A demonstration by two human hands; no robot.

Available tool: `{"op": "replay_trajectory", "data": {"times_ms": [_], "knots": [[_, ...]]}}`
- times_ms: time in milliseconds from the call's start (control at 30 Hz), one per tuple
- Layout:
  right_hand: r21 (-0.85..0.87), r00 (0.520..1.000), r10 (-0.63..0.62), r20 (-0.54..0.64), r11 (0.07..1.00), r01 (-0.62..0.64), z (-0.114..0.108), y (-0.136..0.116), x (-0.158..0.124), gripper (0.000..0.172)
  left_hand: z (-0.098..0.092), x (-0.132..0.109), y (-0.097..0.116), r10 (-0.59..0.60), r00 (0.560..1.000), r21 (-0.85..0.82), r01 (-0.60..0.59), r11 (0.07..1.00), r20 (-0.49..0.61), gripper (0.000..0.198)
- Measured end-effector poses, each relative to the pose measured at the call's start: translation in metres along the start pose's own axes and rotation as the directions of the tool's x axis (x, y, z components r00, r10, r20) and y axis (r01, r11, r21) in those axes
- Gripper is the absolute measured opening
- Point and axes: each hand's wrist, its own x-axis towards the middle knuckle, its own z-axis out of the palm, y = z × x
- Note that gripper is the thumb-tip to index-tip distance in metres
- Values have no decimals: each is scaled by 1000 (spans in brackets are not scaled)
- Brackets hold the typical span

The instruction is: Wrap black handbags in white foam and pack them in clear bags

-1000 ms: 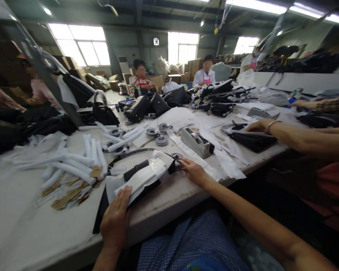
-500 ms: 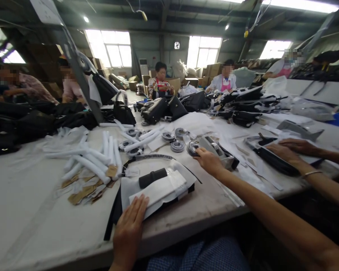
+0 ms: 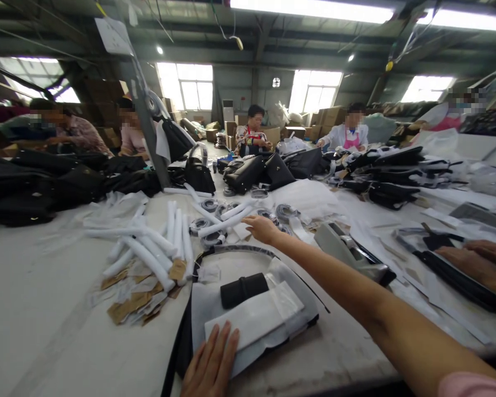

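My left hand (image 3: 213, 358) lies flat, fingers spread, on a folded white sheet (image 3: 258, 315). This sheet rests on a black bag (image 3: 179, 336) overlaid with white wrapping, its wrapped handle (image 3: 235, 251) arching away from me. A short black roll-shaped piece (image 3: 243, 290) lies beside the sheet. My right hand (image 3: 262, 229) is stretched across the table beyond the bag, fingers pointing left, with nothing visible in them. Close to its fingertips is a long white tube (image 3: 225, 219). Wrapped grey coils (image 3: 287, 212) lie just behind this hand, some partly hidden by it.
Several white tubes (image 3: 149, 253) and brown paper scraps (image 3: 134, 303) lie on the left. A grey tape dispenser (image 3: 351, 251) stands right of my forearm. At the far right are a co-worker's hands (image 3: 475, 264) on another bag. Black bags (image 3: 248, 173) are heaped farther back.
My right hand has moved left from a coil beside the tape dispenser to near the white tube's end. My left hand stays on the white sheet. The view has shifted.
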Motion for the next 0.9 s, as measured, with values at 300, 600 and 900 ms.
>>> {"op": "replay_trajectory", "data": {"times_ms": [300,600,900], "knots": [[-91,993,-12,118,996,23,44,-42,79,31,-2,1,4,-36,999,-51,36,998,0,56],[96,882,-21,-470,993,74,-59,-41,-38,34,-9,10,13,-80,995,-31,82,996,60,61],[297,874,79,-479,952,77,-93,-80,-289,26,-26,18,7,16,982,-77,-1,997,190,71]]}}
